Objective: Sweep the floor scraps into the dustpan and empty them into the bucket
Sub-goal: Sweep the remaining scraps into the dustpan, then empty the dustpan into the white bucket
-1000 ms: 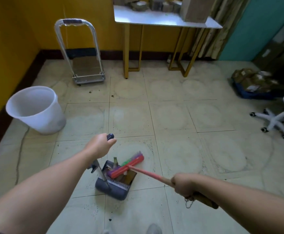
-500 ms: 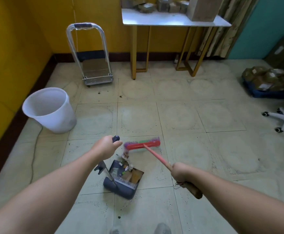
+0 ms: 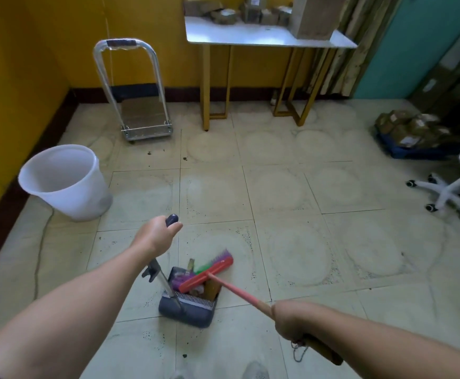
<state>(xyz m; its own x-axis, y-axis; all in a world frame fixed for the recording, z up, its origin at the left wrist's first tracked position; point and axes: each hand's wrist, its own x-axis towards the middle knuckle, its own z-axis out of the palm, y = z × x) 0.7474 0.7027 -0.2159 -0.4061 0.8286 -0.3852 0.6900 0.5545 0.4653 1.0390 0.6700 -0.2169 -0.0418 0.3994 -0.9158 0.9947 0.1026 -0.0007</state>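
Item: dustpan (image 3: 187,313), grey plastic with a long upright handle, standing on the tiled floor (image 3: 278,192) at 6 o'clock in the view.
Contents: scraps (image 3: 212,289), card and wrapper bits, probably light and loose, apt to spill if tipped.
Handling: carry level by the handle top, where the left hand (image 3: 156,236) is wrapped.
Broom (image 3: 209,274): head lies across the pan mouth; right hand (image 3: 289,321) clasps its stick at 4 o'clock.
Bucket (image 3: 73,198): well apart, 10 o'clock.

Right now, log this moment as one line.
left hand grips dustpan handle | right hand grips broom | broom head over dustpan mouth, on scraps | bucket upright, apart
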